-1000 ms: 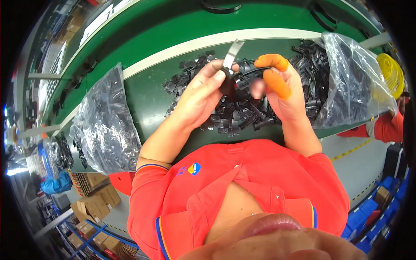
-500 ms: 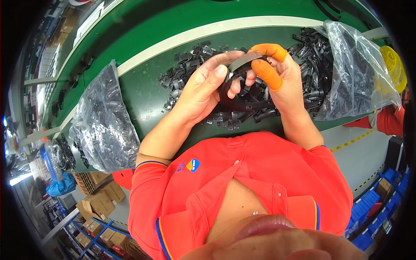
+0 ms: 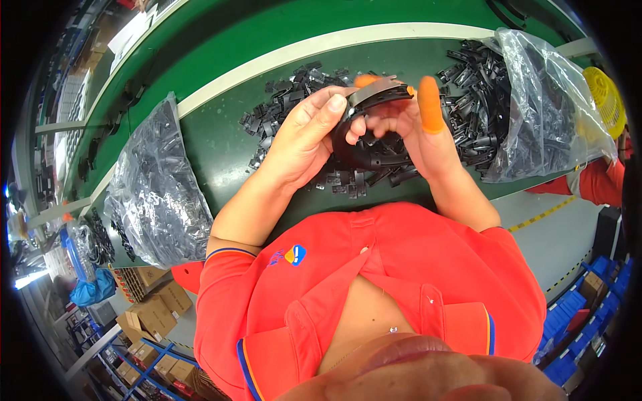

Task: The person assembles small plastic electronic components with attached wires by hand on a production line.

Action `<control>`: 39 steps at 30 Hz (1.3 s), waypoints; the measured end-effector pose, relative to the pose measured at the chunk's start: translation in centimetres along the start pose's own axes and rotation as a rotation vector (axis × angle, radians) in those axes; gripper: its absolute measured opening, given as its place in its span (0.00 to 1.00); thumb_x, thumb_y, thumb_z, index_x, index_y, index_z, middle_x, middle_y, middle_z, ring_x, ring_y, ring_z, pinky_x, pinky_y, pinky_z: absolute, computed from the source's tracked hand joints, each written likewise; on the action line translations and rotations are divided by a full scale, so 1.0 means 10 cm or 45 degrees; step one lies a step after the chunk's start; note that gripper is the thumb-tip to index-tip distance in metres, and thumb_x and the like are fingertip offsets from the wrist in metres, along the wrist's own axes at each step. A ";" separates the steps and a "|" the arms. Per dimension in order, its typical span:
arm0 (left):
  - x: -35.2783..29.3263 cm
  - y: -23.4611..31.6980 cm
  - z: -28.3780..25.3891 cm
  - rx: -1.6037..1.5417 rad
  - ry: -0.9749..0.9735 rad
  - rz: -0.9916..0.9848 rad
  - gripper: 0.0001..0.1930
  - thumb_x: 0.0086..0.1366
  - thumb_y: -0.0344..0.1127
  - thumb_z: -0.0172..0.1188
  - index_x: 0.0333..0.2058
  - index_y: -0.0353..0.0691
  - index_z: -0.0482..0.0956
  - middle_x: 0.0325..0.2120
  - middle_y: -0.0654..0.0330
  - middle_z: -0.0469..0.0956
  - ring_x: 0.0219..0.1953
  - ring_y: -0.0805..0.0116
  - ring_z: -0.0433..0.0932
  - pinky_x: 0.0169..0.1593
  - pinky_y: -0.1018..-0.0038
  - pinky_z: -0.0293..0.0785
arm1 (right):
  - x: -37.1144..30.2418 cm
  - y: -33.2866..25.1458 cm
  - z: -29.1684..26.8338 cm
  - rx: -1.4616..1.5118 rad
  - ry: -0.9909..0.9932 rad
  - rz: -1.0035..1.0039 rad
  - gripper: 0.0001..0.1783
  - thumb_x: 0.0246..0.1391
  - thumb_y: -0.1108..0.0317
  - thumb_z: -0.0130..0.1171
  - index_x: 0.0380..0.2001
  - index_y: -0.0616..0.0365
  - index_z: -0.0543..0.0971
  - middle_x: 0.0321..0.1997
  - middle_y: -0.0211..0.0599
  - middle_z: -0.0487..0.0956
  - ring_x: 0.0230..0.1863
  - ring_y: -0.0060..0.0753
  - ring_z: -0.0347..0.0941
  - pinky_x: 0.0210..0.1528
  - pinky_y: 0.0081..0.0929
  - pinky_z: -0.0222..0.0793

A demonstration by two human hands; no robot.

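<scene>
A black curved, C-shaped plastic part (image 3: 350, 155) with a greyish upper strip is in my left hand (image 3: 304, 134). My left thumb presses on its outer edge and the fingers curl inside the curve. My right hand (image 3: 428, 144) wears orange finger covers on the thumb and forefinger. That thumb stands upright, apart from the part, while the other fingers reach around its open side; whether they touch it I cannot tell. Beneath both hands lies a pile of small black plastic pieces (image 3: 274, 110) on the green table (image 3: 221, 144).
At the left, a clear plastic bag (image 3: 160, 194) full of dark pieces rests on the table. Another clear bag (image 3: 535, 127) lies at the right beside longer black parts (image 3: 475, 73). Past it is a yellow basket (image 3: 605, 100). A pale rail (image 3: 301, 48) runs along the far side.
My right thumb has lifted off the curved part and now points up, and the right fingers have spread. My left hand still grips the part, now slightly further left.
</scene>
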State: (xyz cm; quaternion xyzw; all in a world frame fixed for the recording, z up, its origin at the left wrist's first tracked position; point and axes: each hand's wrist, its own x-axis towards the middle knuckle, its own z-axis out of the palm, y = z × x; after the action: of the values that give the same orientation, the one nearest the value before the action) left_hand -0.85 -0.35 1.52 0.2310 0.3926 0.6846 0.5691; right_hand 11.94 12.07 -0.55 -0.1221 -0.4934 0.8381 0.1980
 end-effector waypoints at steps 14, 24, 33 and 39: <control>-0.01 -0.03 -0.02 0.034 0.051 0.029 0.14 0.63 0.42 0.52 0.40 0.38 0.70 0.25 0.63 0.73 0.29 0.75 0.69 0.37 0.78 0.66 | -0.07 -0.15 -0.04 -0.753 0.325 -0.603 0.10 0.56 0.71 0.51 0.36 0.66 0.77 0.38 0.40 0.78 0.37 0.27 0.73 0.39 0.22 0.68; 0.02 -0.08 -0.03 0.046 0.044 0.205 0.13 0.64 0.41 0.51 0.40 0.37 0.69 0.28 0.63 0.72 0.31 0.74 0.71 0.39 0.78 0.67 | -0.01 -0.12 -0.03 -0.401 0.252 -0.368 0.12 0.57 0.68 0.49 0.37 0.67 0.76 0.28 0.36 0.77 0.22 0.19 0.69 0.27 0.17 0.64; 0.05 -0.09 -0.11 0.347 -0.090 0.231 0.13 0.64 0.42 0.51 0.32 0.36 0.70 0.26 0.64 0.70 0.31 0.76 0.68 0.38 0.79 0.65 | -0.07 -0.10 0.15 0.249 0.062 -0.064 0.20 0.59 0.60 0.45 0.43 0.70 0.70 0.26 0.37 0.76 0.22 0.24 0.71 0.32 0.25 0.71; 0.03 -0.08 -0.11 0.610 -0.057 0.307 0.13 0.63 0.41 0.51 0.27 0.37 0.72 0.26 0.64 0.72 0.30 0.76 0.67 0.36 0.79 0.64 | -0.08 -0.11 0.15 0.159 0.001 -0.071 0.20 0.60 0.60 0.44 0.42 0.69 0.71 0.25 0.35 0.75 0.23 0.26 0.70 0.31 0.23 0.70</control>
State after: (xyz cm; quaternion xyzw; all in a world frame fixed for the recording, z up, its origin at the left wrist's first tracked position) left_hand -1.28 -0.36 0.22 0.4193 0.5004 0.6296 0.4211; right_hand 12.26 11.00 1.16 -0.0961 -0.4433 0.8613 0.2288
